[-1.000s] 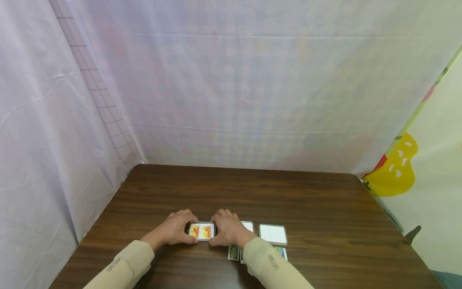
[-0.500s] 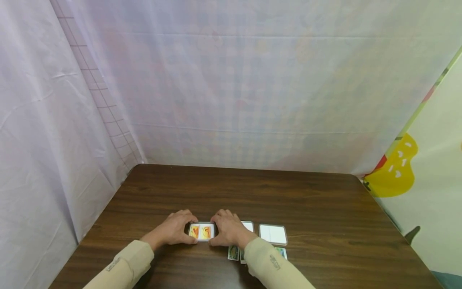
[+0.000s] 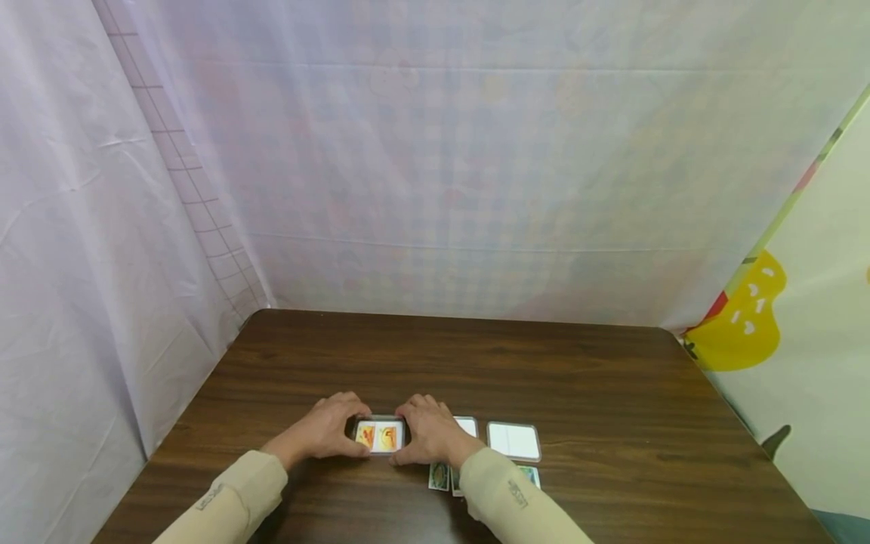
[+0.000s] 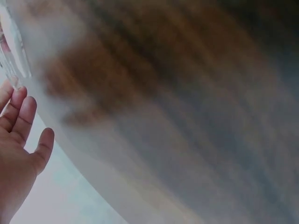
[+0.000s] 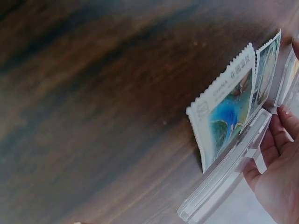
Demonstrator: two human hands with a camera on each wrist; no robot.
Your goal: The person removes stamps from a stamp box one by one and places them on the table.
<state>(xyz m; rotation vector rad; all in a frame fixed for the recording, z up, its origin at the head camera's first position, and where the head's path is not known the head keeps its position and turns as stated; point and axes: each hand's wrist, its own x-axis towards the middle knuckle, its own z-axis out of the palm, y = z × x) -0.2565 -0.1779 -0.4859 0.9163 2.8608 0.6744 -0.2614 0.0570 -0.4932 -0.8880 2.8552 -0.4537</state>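
A small clear plastic case [image 3: 381, 417] lies in front of me in the head view, with two orange-yellow stamps [image 3: 388, 437] on white backing inside. My left hand [image 3: 331, 429] grips its left end, thumb at the near corner and fingers at the far one. At the right end, my right hand [image 3: 428, 429] holds it the same way. The left wrist view catches only the case's clear edge [image 4: 18, 44] by the fingertips. Beyond the right hand in the right wrist view, part of the held case [image 5: 286, 79] shows.
Another clear case with a white insert [image 3: 466, 425] is partly covered by the right hand. A similar one [image 3: 514, 441] lies farther right. Several perforated stamps [image 5: 226, 112] lie on the brown table [image 3: 612, 423] along their near side, partly behind the right sleeve [image 3: 503, 491].
Both hands stay at the case's ends. The left hand has shifted very slightly up and left, and the clear far rim stands a little farther from the white backing.
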